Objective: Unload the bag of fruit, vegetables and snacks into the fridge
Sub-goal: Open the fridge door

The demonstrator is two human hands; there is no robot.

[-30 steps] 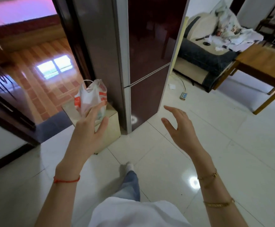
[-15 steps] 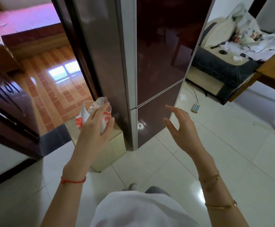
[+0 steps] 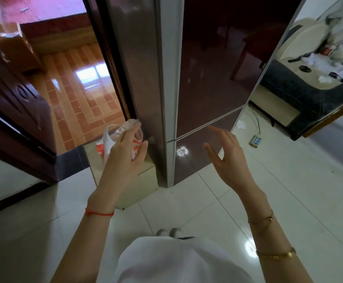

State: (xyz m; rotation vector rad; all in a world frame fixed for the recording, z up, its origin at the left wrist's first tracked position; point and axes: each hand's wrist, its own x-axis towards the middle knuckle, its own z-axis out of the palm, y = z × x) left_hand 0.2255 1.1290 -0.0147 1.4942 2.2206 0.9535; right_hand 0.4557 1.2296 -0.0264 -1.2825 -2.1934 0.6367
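The white and red plastic bag [image 3: 119, 142] sat on a small box [image 3: 144, 181] beside the closed fridge [image 3: 207, 82], and the left hand [image 3: 123, 160] was spread open right at it, while the right hand [image 3: 230, 160] was open and held nothing.

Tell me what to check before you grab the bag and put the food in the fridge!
1. Bag within reach: ok. The white and red plastic bag sits on a low cream box beside the fridge, right past the left hand.
2. Left hand free: ok, fingers spread, holding nothing.
3. Right hand free: ok, open, near the seam between the doors.
4. Fridge doors open: not ok, both are closed.
5. Floor at the feet clear: ok; the power strip lies off to the right.
6. What is inside the bag: cannot tell.
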